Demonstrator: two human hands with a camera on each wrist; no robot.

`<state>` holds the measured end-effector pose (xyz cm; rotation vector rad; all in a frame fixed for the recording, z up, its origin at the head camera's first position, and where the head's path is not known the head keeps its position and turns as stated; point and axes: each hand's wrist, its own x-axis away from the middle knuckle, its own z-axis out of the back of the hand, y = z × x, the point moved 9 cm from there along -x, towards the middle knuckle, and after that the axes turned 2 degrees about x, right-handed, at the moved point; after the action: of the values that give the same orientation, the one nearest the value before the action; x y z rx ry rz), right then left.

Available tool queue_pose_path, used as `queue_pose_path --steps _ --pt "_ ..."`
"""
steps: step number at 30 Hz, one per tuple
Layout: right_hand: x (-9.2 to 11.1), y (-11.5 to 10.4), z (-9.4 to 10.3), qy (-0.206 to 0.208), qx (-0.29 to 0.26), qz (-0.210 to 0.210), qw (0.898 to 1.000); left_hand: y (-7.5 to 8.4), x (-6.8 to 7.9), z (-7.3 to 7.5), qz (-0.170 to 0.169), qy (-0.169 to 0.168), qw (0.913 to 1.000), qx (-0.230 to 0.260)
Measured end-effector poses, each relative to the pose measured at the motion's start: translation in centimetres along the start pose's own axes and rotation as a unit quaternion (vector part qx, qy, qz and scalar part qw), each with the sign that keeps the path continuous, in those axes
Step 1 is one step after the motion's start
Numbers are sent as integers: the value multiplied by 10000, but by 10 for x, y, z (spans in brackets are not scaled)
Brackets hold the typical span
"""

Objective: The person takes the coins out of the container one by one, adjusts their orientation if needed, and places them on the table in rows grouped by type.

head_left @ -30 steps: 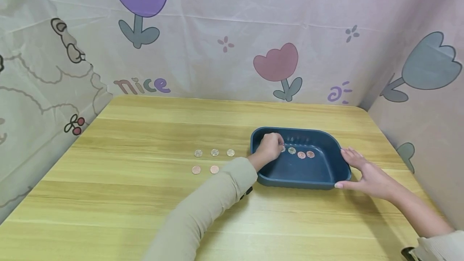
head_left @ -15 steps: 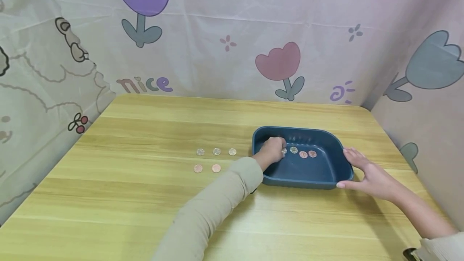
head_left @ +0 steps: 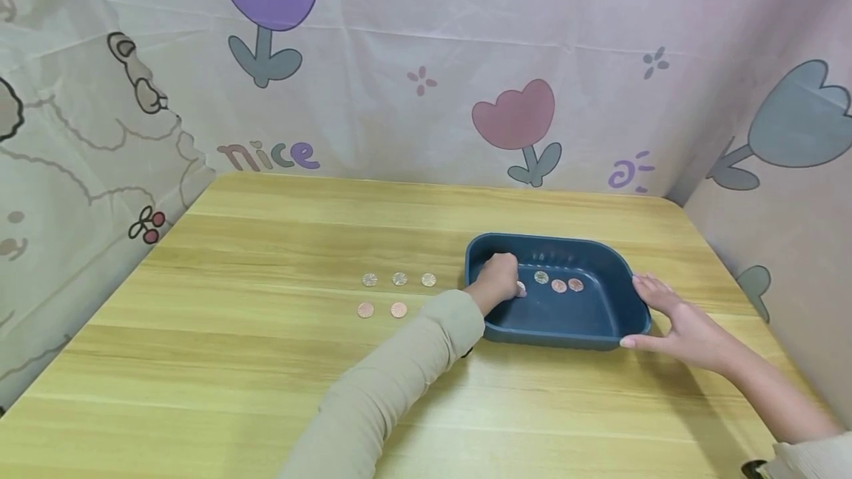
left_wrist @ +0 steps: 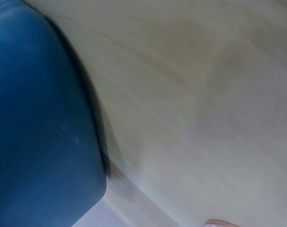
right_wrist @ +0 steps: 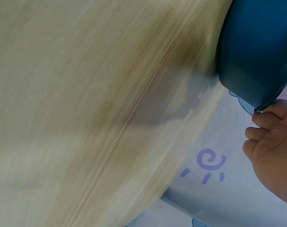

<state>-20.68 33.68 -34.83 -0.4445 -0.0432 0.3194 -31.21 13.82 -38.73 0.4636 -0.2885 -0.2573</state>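
Observation:
In the head view my left hand (head_left: 498, 276) is inside a dark blue plastic basin (head_left: 549, 341), with curled fingers near its left end. A small pinkish coin (head_left: 521, 289) shows at the fingertips, which seem to pinch it; the hand hides part of it. My right hand (head_left: 685, 324) holds the basin's right end, thumb at the near corner and fingers on the side. The right wrist view also has those fingers (right_wrist: 264, 120) at the basin's rim. A silvery coin (head_left: 541, 277) and two copper-coloured coins (head_left: 559, 286) lie on the basin floor.
Left of the basin, the wooden table (head_left: 220, 361) bears three silvery coins (head_left: 399, 279) in a row and two copper-coloured coins (head_left: 365, 310) in front of them. A printed cloth (head_left: 373, 94) hangs behind and at both sides.
My left hand has moved lower in the basin, its fingertips nearer the front. The silvery coin beside them is out of sight, and a pinkish one shows. My right hand keeps its hold.

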Motion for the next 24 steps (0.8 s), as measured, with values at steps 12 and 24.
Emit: queue_pose_path --steps 12,24 --pt "0 1 0 -23 -43 -9 10000 1 7 9 53 35 9991 415" --pt "0 0 -1 48 34 37 10000 9 32 28 -1201 -235 9828 1382"
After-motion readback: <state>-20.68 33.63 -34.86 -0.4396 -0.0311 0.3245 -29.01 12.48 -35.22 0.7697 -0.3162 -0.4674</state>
